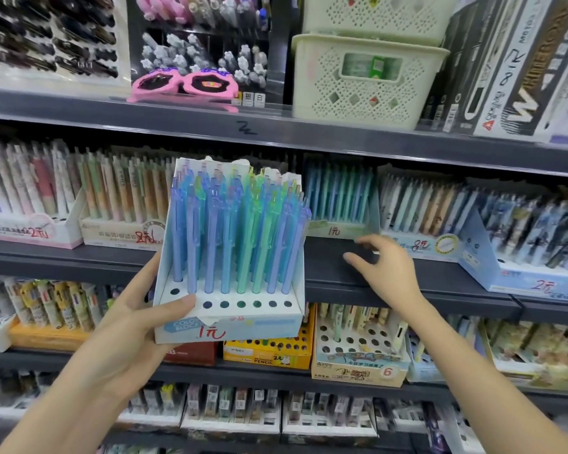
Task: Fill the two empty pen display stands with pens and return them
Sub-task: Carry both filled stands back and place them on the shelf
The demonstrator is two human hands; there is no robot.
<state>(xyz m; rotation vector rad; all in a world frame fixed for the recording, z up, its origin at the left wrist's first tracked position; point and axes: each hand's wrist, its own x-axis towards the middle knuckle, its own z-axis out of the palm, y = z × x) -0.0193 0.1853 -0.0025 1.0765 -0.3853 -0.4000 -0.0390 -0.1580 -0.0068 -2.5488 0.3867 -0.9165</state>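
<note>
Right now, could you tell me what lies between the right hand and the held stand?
Only bare shelf between right hand and stand, in the head view.

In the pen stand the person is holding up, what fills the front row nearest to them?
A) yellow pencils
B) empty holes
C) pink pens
B: the pen stand, gripped by the left hand, shows a line of bare dark holes along its front edge, with blue and green pens only in the rows behind.
</note>
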